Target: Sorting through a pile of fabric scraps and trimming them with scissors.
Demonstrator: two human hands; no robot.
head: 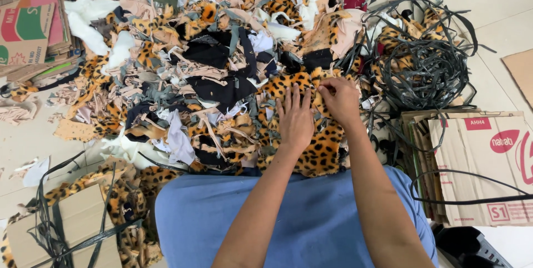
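- The leopard-print fur piece lies on the floor just past the person's knees, at the near edge of a big heap of scraps. It looks spread mostly flat, so the sorting seems to be in the middle, not near the end.
- Nearest of all is the blue lap, with both bare arms reaching forward over it.
- The left hand lies palm down on the fur piece. Its fingers are straight and spread open, pressing the fur flat and gripping nothing.
- The right hand is just beside it, a little further out. Its fingers are bent and pinched closed on the top edge of the fur piece.
- To the right, flat cardboard boxes are stacked next to the person, with a black strap lying over them.
- To the left, near the knee, more spotted scraps and black straps sit on a piece of brown cardboard.
- Further out, the scrap heap is still very big and mixed up: spotted, black, white and tan bits all together. A lot looks left to go through.
- Far right, a tangle of black straps sits on the pale floor.
- Far left, more flat cardboard lies at the edge.
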